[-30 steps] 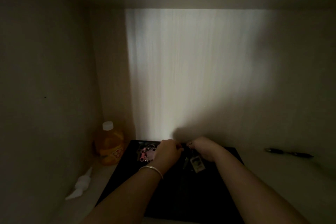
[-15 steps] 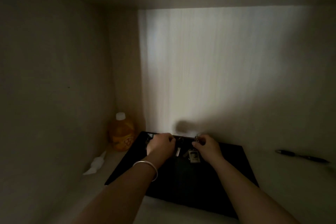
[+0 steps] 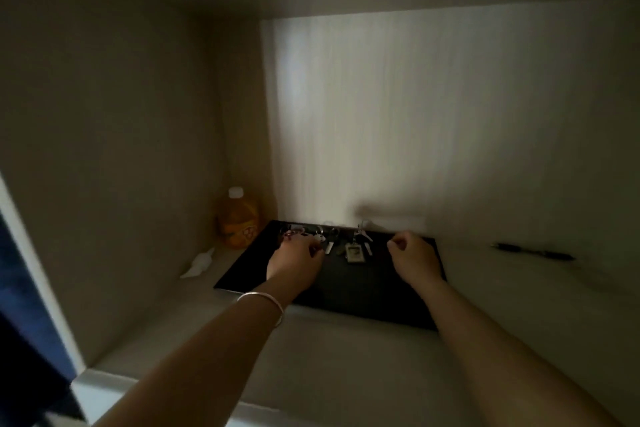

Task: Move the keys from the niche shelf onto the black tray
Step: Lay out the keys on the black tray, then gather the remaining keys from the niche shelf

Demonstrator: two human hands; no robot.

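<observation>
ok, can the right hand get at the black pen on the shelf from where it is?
Probably yes. The right hand sits curled over the black tray, and the bare shelf between it and the black pen holds nothing.

Both forearms extended; left grip (image 3: 296, 258) and right grip (image 3: 414, 255) seemingly curled.
</observation>
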